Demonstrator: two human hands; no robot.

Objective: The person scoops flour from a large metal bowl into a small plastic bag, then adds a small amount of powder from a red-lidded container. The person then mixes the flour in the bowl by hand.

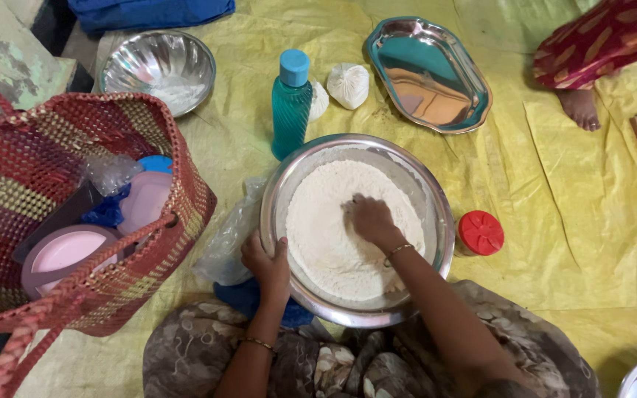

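A wide steel bowl [436,214] full of white flour [326,243] stands on the yellow sheet in front of my knees. My right hand [370,220] is pressed into the flour near the middle of the heap, fingers partly buried. My left hand [265,264] grips the bowl's near-left rim, thumb over the edge. Both wrists wear thin bangles.
A woven red basket [75,214] with pink-lidded containers stands at the left. Behind the bowl are a teal bottle [290,103], two tied white bags [348,85], an empty steel bowl [158,70] and a steel tray [429,74]. A red lid [481,232] lies at right. Another person's foot [580,107] is far right.
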